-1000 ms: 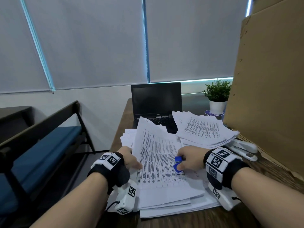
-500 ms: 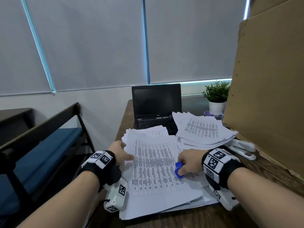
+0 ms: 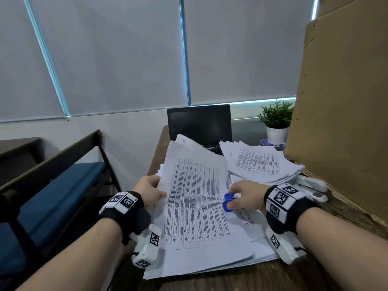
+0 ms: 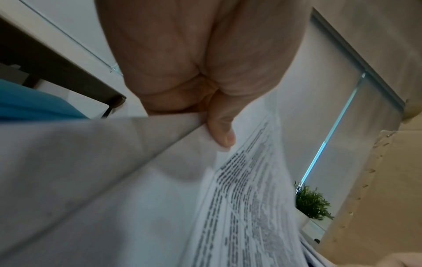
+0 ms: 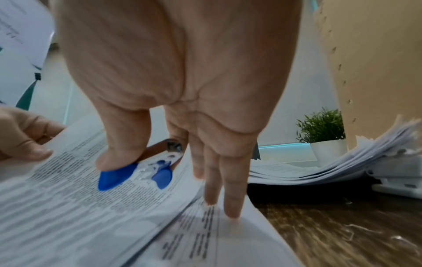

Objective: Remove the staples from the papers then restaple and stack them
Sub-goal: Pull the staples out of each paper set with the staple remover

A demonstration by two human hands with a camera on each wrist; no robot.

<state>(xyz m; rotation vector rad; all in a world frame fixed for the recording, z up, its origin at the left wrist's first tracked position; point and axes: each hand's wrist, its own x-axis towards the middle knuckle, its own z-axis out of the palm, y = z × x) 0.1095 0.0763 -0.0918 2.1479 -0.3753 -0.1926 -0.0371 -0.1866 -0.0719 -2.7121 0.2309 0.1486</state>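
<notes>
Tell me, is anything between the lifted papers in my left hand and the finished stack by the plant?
Nothing visible blocks that path. The lifted papers, held by the left hand, have open air across to the far stack. The right hand, holding the blue staple remover, sits lower, near the desk.

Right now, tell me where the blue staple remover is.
In the head view the blue staple remover sits right of centre, pinched in the right hand at the right edge of the printed sheets the left hand holds.
</notes>
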